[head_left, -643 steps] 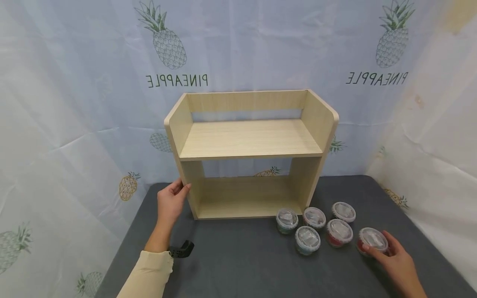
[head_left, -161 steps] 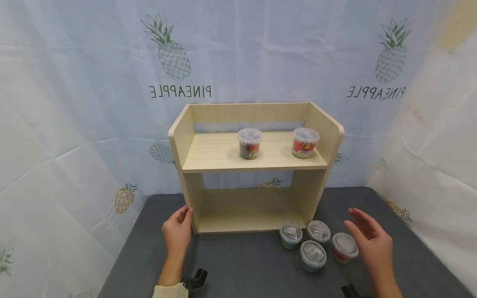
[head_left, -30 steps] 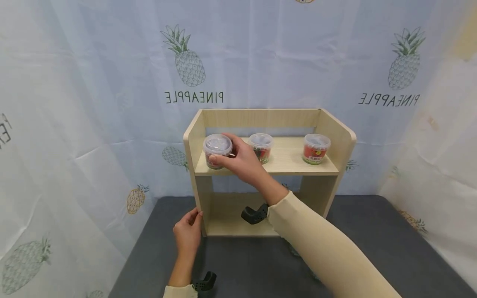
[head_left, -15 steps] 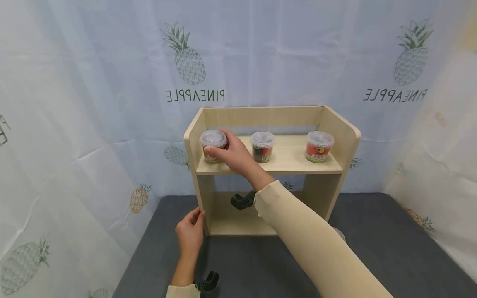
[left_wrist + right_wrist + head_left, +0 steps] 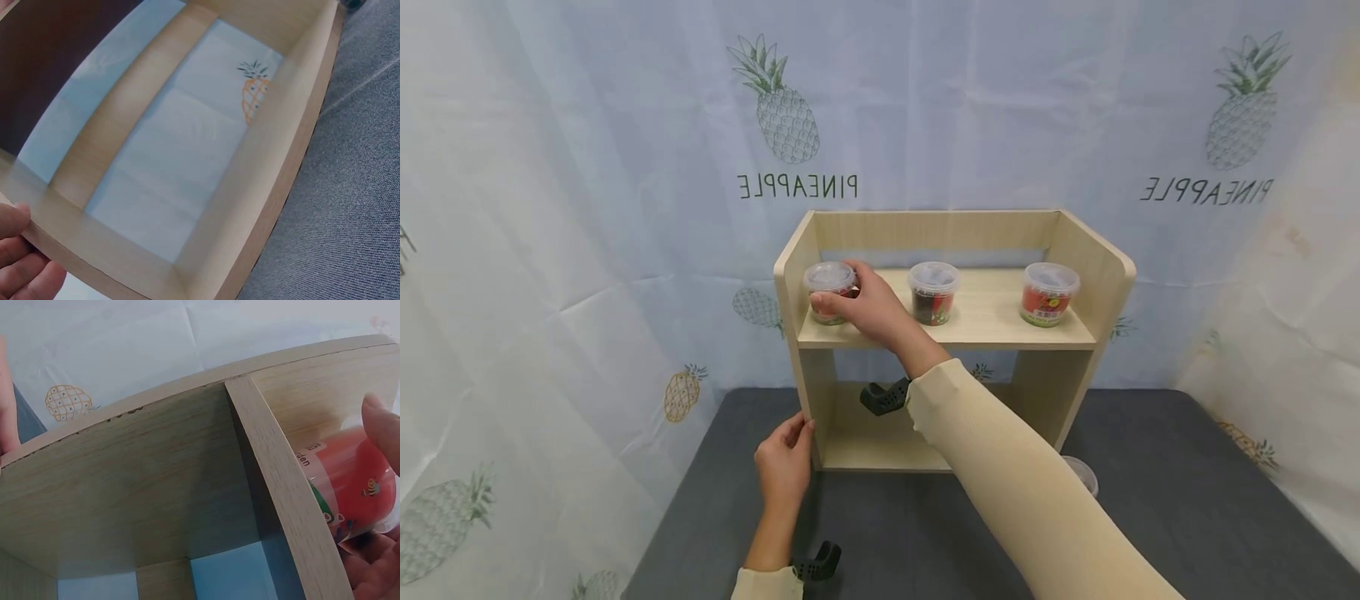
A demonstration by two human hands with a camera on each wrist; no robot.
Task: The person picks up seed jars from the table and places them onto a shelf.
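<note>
A: What has the right hand (image 5: 868,308) got?

B: Its fingers are curled round a small clear cup (image 5: 829,292) with a lid and red contents, at the left end of the wooden shelf's (image 5: 947,333) upper board, a little left of centre in the head view. The cup looks to sit on the board. In the right wrist view the cup (image 5: 350,481) shows at the right edge, close against the shelf's side panel.

A: And the left hand (image 5: 784,467)?

B: Lower down, left of middle, it holds the front edge of the shelf's left side panel, thumb and fingers lightly bent on the wood.

A: Anything else up there?

B: Two more lidded cups: a dark one (image 5: 933,292) in the middle, a red one (image 5: 1049,293) at the right end. Another cup (image 5: 1081,475) peeks out on the grey table (image 5: 1187,500) behind the right sleeve.
</note>
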